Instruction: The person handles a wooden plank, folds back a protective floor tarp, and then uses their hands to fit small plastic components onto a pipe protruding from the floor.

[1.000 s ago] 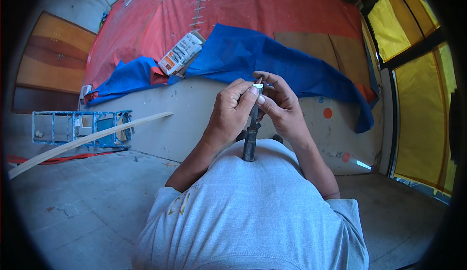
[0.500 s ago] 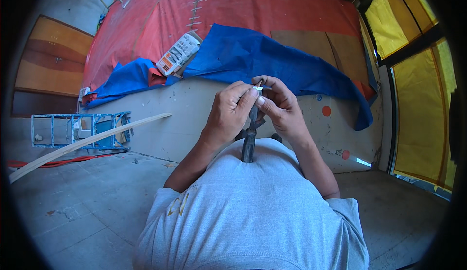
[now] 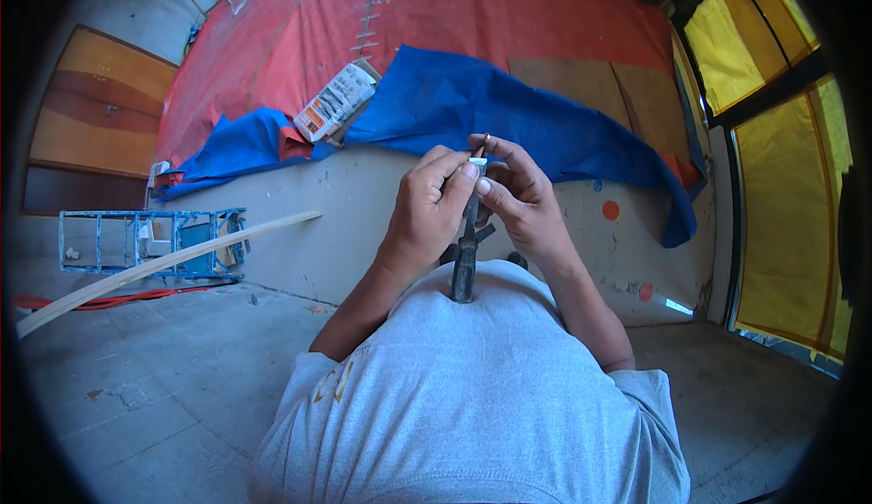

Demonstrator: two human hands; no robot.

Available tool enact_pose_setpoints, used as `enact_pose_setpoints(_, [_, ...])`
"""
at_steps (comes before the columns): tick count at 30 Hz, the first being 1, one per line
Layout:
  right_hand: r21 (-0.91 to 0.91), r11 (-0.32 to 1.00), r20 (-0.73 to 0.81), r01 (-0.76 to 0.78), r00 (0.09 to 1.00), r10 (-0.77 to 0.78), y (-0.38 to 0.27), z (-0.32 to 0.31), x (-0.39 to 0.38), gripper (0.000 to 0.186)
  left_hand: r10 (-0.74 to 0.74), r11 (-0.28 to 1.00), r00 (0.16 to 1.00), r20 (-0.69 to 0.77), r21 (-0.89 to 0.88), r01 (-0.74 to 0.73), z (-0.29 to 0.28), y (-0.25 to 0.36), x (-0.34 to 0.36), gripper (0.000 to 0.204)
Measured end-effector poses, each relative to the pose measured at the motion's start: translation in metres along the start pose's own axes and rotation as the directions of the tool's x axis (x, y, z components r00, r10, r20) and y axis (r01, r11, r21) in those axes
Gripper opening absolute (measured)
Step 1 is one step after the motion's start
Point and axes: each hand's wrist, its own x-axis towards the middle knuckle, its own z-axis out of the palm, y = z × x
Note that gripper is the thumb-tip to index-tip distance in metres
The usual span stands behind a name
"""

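Dark-handled tool (image 3: 463,272) in front of your chest, its upper end between your two grips and its handle running down from them toward your grey shirt (image 3: 463,386). Whether the handle's end touches the cloth, you cannot tell from this overhead view. Your left grip (image 3: 422,200) is narrowed to a pinch, thumb and forefinger on a small pale piece (image 3: 478,161) at the tool's far end. Your right grip (image 3: 523,202) closes in from the other side, thumb against the tool's upper part, forefinger bent around beside a slim brown tip (image 3: 480,150). The fingers hide how these parts join.

The tool looks stiff and fairly solid, perhaps heavier than the pale piece, which seems light and easily lost from a pinch. The smooth handle may be a little slippery; its thick lower part, below both grips, looks the surest place to hold, leaving fingertips for the small end.

Beyond your grips lies a blue tarp (image 3: 472,95), with a printed carton (image 3: 336,103) to its left. Well to the left of them, a long wooden strip (image 3: 173,259) crosses a blue ladder (image 3: 195,236).
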Motion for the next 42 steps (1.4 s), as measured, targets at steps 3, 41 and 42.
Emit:
enact_pose_setpoints(3, [0.031,1.0,0.009,0.007,1.0,-0.008,0.0,-0.001,0.0,0.045,-0.085,0.994,0.993,0.083,-0.061,0.091,-0.002,0.008,0.003,0.02])
enact_pose_setpoints(41, [0.018,1.0,-0.056,0.001,0.998,0.0,0.002,-0.003,-0.008,0.046,-0.258,0.901,0.951,0.172,-0.313,0.301,-0.01,0.005,-0.009,0.03])
enact_pose_setpoints(42, [0.037,0.999,-0.043,0.003,0.999,-0.002,0.001,-0.001,-0.008,0.047,-0.257,0.901,0.95,0.176,-0.312,0.301,-0.01,0.004,-0.009,0.03])
